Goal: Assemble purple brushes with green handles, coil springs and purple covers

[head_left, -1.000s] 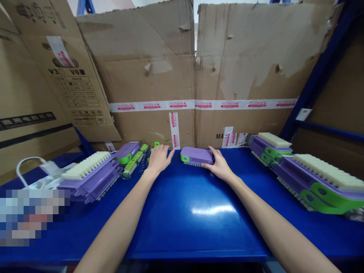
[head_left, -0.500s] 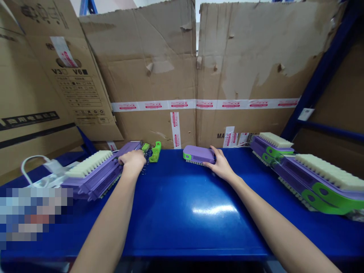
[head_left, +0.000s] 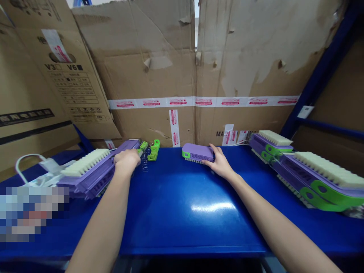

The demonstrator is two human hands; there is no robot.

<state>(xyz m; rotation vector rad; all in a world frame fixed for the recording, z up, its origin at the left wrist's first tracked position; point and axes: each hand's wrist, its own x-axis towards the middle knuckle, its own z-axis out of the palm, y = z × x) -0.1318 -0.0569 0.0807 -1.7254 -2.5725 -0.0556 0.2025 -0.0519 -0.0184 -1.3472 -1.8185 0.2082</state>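
Observation:
On the left of the blue table, my left hand (head_left: 127, 160) is closed around the near end of a purple piece (head_left: 128, 145) in a group of purple brushes; its fingertips are hidden. Just right of it lie a tangle of thin metal springs (head_left: 145, 161) and a bright green plastic end piece (head_left: 154, 150). My right hand (head_left: 220, 163) grips the right end of a single purple brush (head_left: 197, 151), thumb in front and fingers behind. That brush rests bristles down, with a green cap at its left end.
Stacked purple brushes with green ends (head_left: 321, 189) stand along the right side. At the left, a purple brush with cream bristles facing up (head_left: 88, 162) lies beside a white cable and plug (head_left: 49, 165). Cardboard sheets (head_left: 153, 79) wall off the back; a blue post (head_left: 309, 87) rises at right.
My left hand has shifted slightly left and back along the purple pieces. My right hand keeps its grip on the brush. The view has tilted slightly.

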